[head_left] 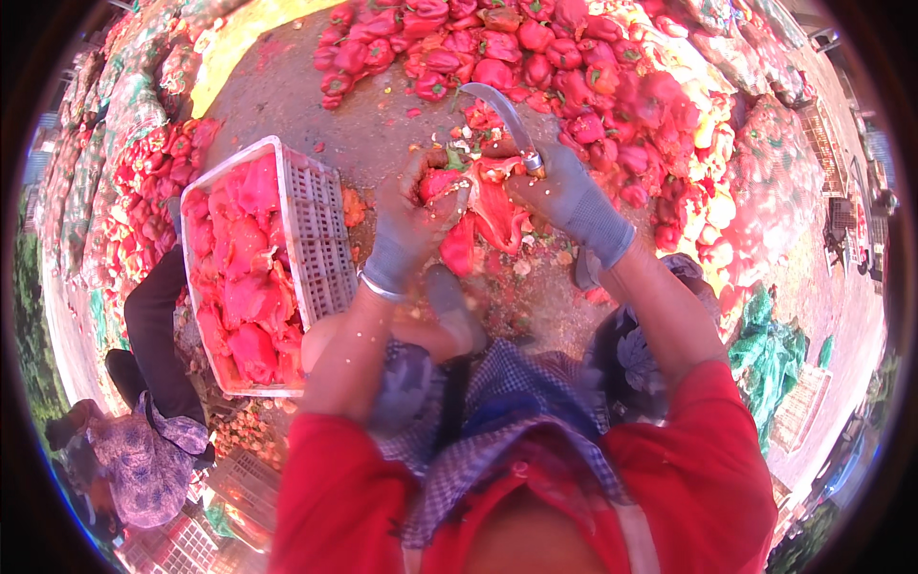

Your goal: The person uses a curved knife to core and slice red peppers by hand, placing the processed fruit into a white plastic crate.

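A red bell pepper (495,203), split open with its pale inside showing, is held between my two gloved hands. My left hand (409,218), in a dirty grey glove, is closed round the pepper's left part. With its fingers wrapped round the handle of a curved knife (505,107), my right hand (574,201) also presses on the pepper's right side. The hooked blade points up and to the left, away from the pepper. Below my hands lie seeds and scraps on the ground.
To my left stands a white plastic crate (330,239) full of opened red peppers (251,277). Ahead and to the right spreads a heap of whole peppers (564,57). Stuffed mesh sacks (134,110) line the left; green netting (770,354) lies at right. Another person (153,450) is at lower left.
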`<control>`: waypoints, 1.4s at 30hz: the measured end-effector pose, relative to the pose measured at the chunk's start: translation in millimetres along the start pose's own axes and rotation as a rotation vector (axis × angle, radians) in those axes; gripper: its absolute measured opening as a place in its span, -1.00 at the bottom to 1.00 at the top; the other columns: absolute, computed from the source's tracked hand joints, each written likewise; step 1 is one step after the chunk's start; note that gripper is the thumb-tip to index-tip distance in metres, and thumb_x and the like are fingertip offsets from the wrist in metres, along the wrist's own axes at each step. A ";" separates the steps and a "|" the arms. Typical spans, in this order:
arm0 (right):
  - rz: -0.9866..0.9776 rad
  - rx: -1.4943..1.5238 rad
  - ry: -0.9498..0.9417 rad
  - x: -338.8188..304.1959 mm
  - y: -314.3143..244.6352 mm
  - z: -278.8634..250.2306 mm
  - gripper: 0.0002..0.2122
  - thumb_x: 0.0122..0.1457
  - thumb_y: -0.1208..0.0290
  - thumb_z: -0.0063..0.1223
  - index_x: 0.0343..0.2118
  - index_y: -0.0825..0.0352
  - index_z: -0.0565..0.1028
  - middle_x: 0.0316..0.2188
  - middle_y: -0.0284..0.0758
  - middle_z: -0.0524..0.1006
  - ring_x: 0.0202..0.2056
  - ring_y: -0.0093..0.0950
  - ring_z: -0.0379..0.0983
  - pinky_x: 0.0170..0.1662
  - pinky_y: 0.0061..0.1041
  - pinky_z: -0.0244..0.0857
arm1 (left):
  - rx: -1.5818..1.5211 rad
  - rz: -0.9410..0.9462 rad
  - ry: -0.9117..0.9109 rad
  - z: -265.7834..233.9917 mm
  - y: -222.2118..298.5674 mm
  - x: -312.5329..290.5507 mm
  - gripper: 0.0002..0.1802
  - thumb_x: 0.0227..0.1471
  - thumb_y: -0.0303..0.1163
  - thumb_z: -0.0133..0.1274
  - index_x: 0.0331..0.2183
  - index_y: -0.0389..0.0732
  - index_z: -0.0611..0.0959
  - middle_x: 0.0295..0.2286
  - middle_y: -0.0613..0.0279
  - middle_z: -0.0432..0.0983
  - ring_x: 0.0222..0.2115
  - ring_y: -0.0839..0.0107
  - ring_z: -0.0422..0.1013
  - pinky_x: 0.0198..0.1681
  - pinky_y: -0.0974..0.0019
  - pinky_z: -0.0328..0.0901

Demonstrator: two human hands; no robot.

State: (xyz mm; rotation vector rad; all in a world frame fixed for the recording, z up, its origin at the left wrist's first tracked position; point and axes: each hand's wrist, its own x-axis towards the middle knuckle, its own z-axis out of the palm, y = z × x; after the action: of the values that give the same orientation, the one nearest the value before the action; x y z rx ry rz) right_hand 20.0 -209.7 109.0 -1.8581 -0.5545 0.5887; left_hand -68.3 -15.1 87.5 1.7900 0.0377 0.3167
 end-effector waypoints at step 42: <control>-0.301 -0.142 0.099 7.3 -8.2 20.8 -0.53 0.02 0.71 0.04 0.07 0.39 0.42 -0.12 -0.32 0.56 -0.32 -0.67 0.44 -0.34 -0.68 0.34 | -0.812 -0.208 0.000 -27.5 -35.6 8.1 -0.76 0.12 -0.42 0.11 -0.16 -0.24 0.49 -0.28 0.37 0.46 -0.27 0.62 0.41 -0.16 0.47 0.37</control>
State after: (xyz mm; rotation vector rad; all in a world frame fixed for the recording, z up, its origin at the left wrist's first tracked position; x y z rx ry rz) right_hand 11.7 -187.7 109.0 -1.8774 -0.8089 0.2614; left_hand -61.9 21.3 60.7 0.9697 0.0817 0.1458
